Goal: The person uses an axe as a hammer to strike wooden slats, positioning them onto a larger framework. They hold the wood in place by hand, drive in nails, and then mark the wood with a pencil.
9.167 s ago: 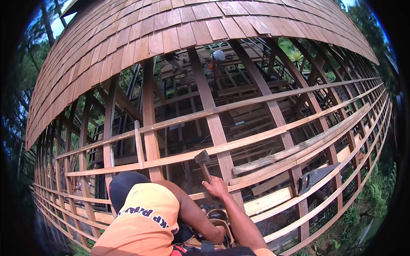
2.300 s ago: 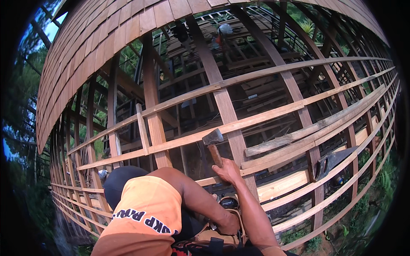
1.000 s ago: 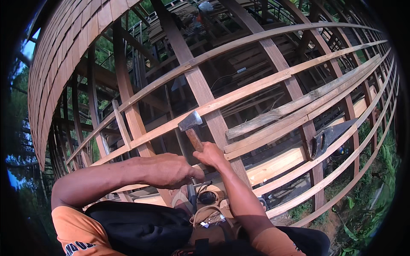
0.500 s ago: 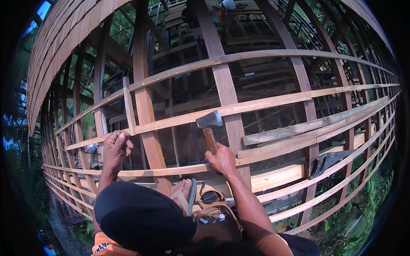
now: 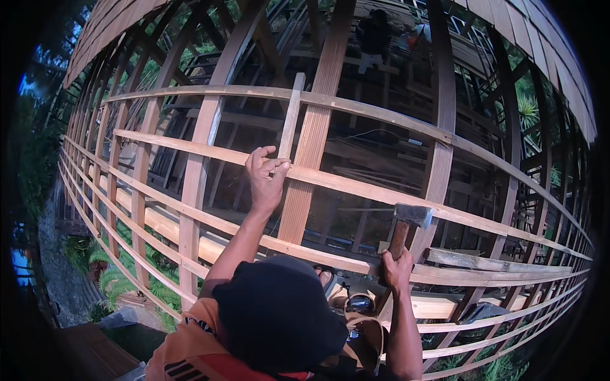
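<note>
My left hand [image 5: 267, 181] rests at a horizontal batten [image 5: 349, 187], beside a short pale wooden strip [image 5: 292, 111] lying crosswise over the battens; its thumb and forefinger are pinched, and anything between them is too small to make out. My right hand [image 5: 397, 267] grips the wooden handle of a hammer-like tool [image 5: 406, 216] with a wide metal head, held over the rafter at right. Below, between my arms, are my dark-clad knee [image 5: 273, 305], a brown tool pouch [image 5: 362, 343] and part of my sandaled foot [image 5: 324, 277].
Rafters and battens form an open lattice, with shingles [image 5: 559, 63] along the upper edges. A handsaw [image 5: 480, 312] and a weathered board [image 5: 473, 260] lie on the battens at right. Down inside the frame, a person in dark clothing [image 5: 375, 38] stands among lumber. Greenery grows below.
The view has swung leftward, shifting the frame and hammer rightward in the picture. My left hand has moved up to the batten beside the short strip. My right hand still holds the hammer.
</note>
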`<state>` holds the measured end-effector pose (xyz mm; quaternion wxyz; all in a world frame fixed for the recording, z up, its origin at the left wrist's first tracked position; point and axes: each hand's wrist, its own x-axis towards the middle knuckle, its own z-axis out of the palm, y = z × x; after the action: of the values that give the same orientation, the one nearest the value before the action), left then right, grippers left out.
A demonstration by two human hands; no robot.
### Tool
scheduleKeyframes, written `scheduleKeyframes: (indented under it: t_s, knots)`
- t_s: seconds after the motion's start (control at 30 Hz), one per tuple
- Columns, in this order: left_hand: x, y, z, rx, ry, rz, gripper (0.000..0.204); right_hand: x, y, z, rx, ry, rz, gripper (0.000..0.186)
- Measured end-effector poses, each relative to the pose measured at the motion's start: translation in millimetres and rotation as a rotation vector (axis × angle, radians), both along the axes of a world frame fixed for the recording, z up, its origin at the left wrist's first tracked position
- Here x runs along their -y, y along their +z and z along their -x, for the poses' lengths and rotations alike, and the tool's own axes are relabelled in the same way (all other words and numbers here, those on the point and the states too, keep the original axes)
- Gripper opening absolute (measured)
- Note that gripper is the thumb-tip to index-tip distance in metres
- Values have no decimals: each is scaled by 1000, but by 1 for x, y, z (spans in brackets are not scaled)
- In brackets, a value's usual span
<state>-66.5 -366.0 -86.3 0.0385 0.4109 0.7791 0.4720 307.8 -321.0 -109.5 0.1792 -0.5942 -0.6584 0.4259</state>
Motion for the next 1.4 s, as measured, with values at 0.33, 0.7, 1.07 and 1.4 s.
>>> scheduleKeyframes:
  t_s: [0.33,0.7,1.07,1.4]
  knots:
    - [-8,-35,-6,15,-39,30,15,6,20,28,-104,258,-123,22]
    - [-10,-45,-9,-56,-36,-45,12,-17,91,155,72,657,-296,48]
    - [-15,-58,-12,-82,13,-109,19,-29,95,172,296,764,-244,44]
    - [-14,-54,-12,-150,-46,-106,3,-35,108,179,269,752,-228,43]
